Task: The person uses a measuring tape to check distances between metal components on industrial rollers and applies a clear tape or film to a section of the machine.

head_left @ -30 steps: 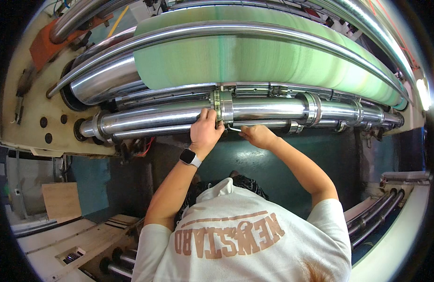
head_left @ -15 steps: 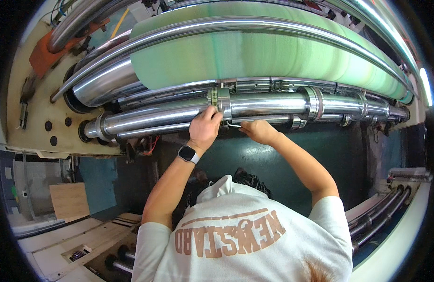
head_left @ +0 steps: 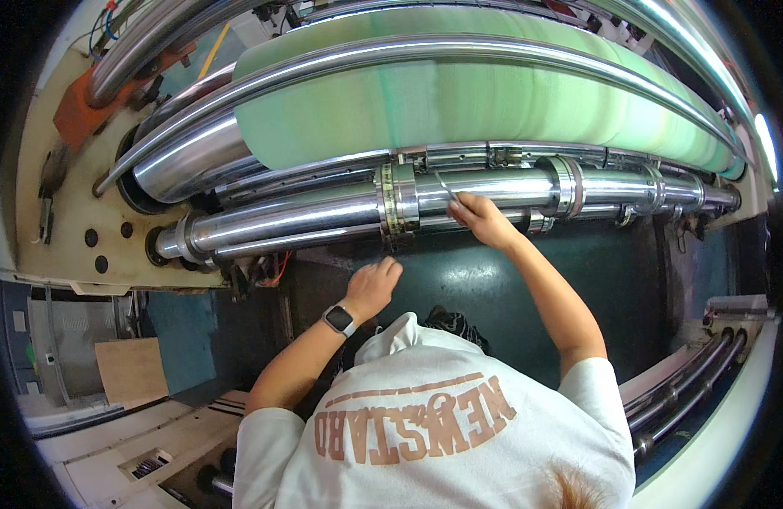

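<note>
Dark, shiny floor [head_left: 459, 284] is spreading between machine parts in a workshop and catching a pale patch of light. Closest to the camera, a person's white shirt [head_left: 442, 407] is filling the lower middle, its back showing brown lettering. At the lower right, slim metal bars [head_left: 688, 386] are running at a slant beside a pale frame, while at the lower left a tan board [head_left: 133, 371] is showing near the machine's base. Farther up, a watch [head_left: 339, 319] with a light band is circling the left wrist. Just past it, the left hand [head_left: 373, 287] is hanging over the floor, apart from the machine, its fingers curling inward; its palm is facing away, so I cannot tell whether it is holding anything. Higher and to the right, the right hand [head_left: 480, 219] is gripping a thin metal tool [head_left: 445, 182], which is pointing up and leftward across a long shiny pipe [head_left: 484, 188]; whether its tip is touching the pipe, I cannot tell. Just left of the tool, a metal ring [head_left: 397, 199] is sitting around the pipe, and a second ring [head_left: 565, 187] is circling it farther right. Beyond the pipe, a wide green roll [head_left: 340, 119] is stretching across, with a polished rail [head_left: 408, 53] passing in front of it. Past the roll's left end, a yellow stripe [head_left: 214, 49] is marking the far floor.
</note>
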The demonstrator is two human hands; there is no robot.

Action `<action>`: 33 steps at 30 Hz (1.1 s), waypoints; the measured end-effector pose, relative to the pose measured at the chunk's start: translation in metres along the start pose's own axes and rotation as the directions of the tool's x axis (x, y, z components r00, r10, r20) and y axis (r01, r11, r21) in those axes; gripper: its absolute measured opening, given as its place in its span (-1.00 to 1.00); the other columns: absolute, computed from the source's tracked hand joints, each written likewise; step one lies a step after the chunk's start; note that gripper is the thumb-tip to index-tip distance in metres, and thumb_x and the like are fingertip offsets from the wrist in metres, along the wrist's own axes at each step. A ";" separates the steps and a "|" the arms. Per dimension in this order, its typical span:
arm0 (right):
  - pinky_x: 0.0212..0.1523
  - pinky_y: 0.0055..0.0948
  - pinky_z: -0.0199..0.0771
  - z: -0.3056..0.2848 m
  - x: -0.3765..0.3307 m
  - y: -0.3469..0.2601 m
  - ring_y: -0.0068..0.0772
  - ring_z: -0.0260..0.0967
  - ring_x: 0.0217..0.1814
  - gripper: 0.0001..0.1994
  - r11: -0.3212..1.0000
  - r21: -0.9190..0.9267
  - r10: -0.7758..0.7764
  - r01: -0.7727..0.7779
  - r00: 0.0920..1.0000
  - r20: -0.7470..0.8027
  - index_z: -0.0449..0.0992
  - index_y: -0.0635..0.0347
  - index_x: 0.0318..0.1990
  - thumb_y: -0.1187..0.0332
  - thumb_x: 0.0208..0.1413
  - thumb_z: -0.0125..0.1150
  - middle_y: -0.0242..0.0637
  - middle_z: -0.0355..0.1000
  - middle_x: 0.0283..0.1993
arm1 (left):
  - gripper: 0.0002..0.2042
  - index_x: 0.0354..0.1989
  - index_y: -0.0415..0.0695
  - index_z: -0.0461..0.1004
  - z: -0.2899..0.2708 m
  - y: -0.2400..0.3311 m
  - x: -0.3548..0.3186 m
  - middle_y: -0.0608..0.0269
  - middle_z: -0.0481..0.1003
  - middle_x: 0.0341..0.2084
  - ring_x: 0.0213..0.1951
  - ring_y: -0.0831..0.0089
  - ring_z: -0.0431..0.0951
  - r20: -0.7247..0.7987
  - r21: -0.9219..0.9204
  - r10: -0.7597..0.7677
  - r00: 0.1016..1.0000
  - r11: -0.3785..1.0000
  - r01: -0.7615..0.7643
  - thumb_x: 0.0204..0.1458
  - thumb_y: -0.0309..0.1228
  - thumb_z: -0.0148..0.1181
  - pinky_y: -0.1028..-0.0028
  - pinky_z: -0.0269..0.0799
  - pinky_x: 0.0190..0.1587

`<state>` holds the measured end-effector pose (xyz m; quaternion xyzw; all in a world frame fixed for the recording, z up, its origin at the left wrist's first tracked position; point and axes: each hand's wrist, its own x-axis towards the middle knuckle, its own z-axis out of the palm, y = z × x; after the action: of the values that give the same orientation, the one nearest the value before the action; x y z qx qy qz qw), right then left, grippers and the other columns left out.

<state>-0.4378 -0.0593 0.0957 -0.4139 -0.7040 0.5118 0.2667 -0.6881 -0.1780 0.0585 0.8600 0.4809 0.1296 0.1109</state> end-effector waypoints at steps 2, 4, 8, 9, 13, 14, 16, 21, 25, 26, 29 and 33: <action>-0.44 -0.35 0.22 0.010 0.017 -0.009 -0.24 0.21 -0.49 -0.81 0.962 -0.216 -0.196 0.164 0.971 -0.140 0.33 0.25 -0.38 0.30 0.15 -0.01 -0.21 0.24 -0.50 | -0.89 -0.32 -0.14 0.29 0.009 -0.010 -0.020 0.13 0.37 -0.40 -0.40 0.14 0.46 0.056 -0.023 -0.085 0.995 0.996 0.086 -0.05 -0.48 -0.02 0.25 0.38 -0.41; -0.36 -0.24 0.29 0.025 0.038 -0.016 0.04 0.26 -0.34 -0.85 0.899 -0.372 -0.333 0.230 0.911 -0.244 0.35 0.23 -0.33 0.32 0.10 0.02 -0.11 0.29 -0.31 | -0.87 -0.32 -0.13 0.27 0.012 -0.023 -0.033 0.13 0.37 -0.50 -0.44 0.11 0.46 0.040 -0.023 -0.164 0.986 0.986 0.165 -0.09 -0.50 -0.02 0.21 0.38 -0.43; -0.13 -0.24 0.29 0.055 0.079 -0.025 -0.04 0.30 -0.18 -0.86 0.694 -0.637 -0.635 0.334 0.702 -0.323 0.40 0.24 -0.26 0.44 0.01 0.06 -0.13 0.32 -0.21 | -0.91 -0.39 -0.12 0.30 0.004 -0.044 -0.048 0.12 0.37 -0.53 -0.43 0.11 0.45 -0.019 0.012 -0.227 0.974 0.974 0.227 -0.11 -0.50 -0.01 0.21 0.38 -0.42; -0.09 -0.25 0.28 0.062 0.088 -0.019 -0.05 0.29 -0.15 -0.85 0.687 -0.657 -0.620 0.311 0.722 -0.307 0.40 0.26 -0.25 0.43 0.01 0.05 -0.14 0.34 -0.19 | -0.94 -0.43 -0.13 0.31 0.000 -0.045 -0.046 0.13 0.36 -0.53 -0.42 0.11 0.45 -0.069 0.021 -0.254 0.965 0.966 0.256 -0.12 -0.51 0.00 0.22 0.38 -0.43; -0.22 -0.17 0.33 0.080 0.105 -0.018 -0.03 0.35 -0.30 -0.86 0.742 -0.658 -0.465 0.127 0.804 -0.370 0.38 0.22 -0.40 0.34 0.03 0.01 -0.10 0.40 -0.37 | -0.94 -0.54 -0.15 0.33 0.000 -0.059 -0.054 0.15 0.37 -0.55 -0.41 0.13 0.45 -0.157 0.006 -0.337 0.928 0.940 0.342 -0.14 -0.48 0.07 0.23 0.37 -0.42; -0.26 -0.15 0.34 0.080 0.107 -0.020 -0.01 0.36 -0.32 -0.84 0.762 -0.640 -0.422 0.100 0.826 -0.373 0.38 0.23 -0.42 0.32 0.05 0.00 -0.09 0.41 -0.40 | -0.92 -0.54 -0.15 0.33 -0.003 -0.060 -0.053 0.15 0.37 -0.55 -0.42 0.13 0.45 -0.131 0.005 -0.353 0.926 0.934 0.357 -0.14 -0.46 0.09 0.23 0.37 -0.42; -0.34 -0.10 0.38 0.083 0.114 -0.023 0.07 0.38 -0.37 -0.80 0.800 -0.597 -0.355 0.064 0.853 -0.384 0.37 0.26 -0.41 0.30 0.08 -0.03 -0.04 0.42 -0.43 | -0.87 -0.56 -0.16 0.32 -0.010 -0.064 -0.048 0.14 0.38 -0.55 -0.42 0.14 0.44 -0.075 0.006 -0.380 0.922 0.924 0.382 -0.14 -0.41 0.13 0.23 0.37 -0.41; -0.29 -0.15 0.39 0.090 0.113 -0.021 0.02 0.37 -0.30 -0.83 0.771 -0.624 -0.423 0.127 0.834 -0.353 0.37 0.26 -0.41 0.32 0.05 -0.01 -0.04 0.40 -0.39 | -0.91 -0.50 -0.17 0.35 -0.031 -0.066 -0.017 0.15 0.38 -0.48 -0.39 0.13 0.45 -0.255 -0.083 -0.301 0.919 0.954 0.289 -0.08 -0.44 0.10 0.26 0.37 -0.39; -0.28 -0.15 0.38 0.091 0.107 -0.019 0.00 0.36 -0.29 -0.87 0.719 -0.671 -0.524 0.181 0.775 -0.353 0.36 0.26 -0.42 0.38 0.02 -0.01 -0.05 0.39 -0.40 | -0.90 -0.45 -0.16 0.34 -0.054 -0.058 0.012 0.14 0.36 -0.43 -0.40 0.10 0.43 -0.288 -0.128 -0.291 0.912 0.956 0.265 -0.06 -0.42 0.11 0.24 0.34 -0.41; -0.28 -0.15 0.38 0.092 0.109 -0.017 0.00 0.36 -0.29 -0.87 0.714 -0.676 -0.531 0.183 0.771 -0.352 0.36 0.27 -0.42 0.38 0.02 -0.01 -0.05 0.39 -0.40 | -0.79 -0.36 -0.19 0.32 -0.058 -0.058 0.019 0.10 0.37 -0.33 -0.36 0.05 0.45 -0.253 -0.149 -0.288 0.924 0.955 0.257 -0.09 -0.37 0.18 0.23 0.35 -0.37; -0.29 -0.15 0.38 0.096 0.116 -0.020 0.02 0.37 -0.30 -0.85 0.756 -0.639 -0.450 0.141 0.821 -0.352 0.36 0.25 -0.45 0.35 0.02 0.01 -0.03 0.40 -0.42 | -0.48 -0.04 -0.15 0.24 -0.070 -0.059 0.038 0.00 0.34 -0.14 -0.20 0.01 0.43 -0.176 -0.154 -0.288 0.941 0.953 0.262 -0.17 -0.24 0.26 0.23 0.38 -0.24; -0.27 -0.13 0.37 0.099 0.107 -0.022 0.04 0.36 -0.28 -0.84 0.734 -0.660 -0.493 0.157 0.793 -0.359 0.37 0.24 -0.44 0.33 0.04 0.01 -0.02 0.41 -0.39 | -0.19 0.19 -0.12 0.03 -0.086 -0.058 0.059 -0.12 0.24 0.04 -0.01 -0.03 0.34 0.029 -0.089 -0.274 0.961 0.957 0.275 -0.25 -0.15 0.32 0.22 0.34 -0.07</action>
<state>-0.5788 -0.0200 0.0781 -0.4615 -0.7944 0.0760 0.3875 -0.7330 -0.0918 0.1281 0.7799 0.5883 0.1278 0.1713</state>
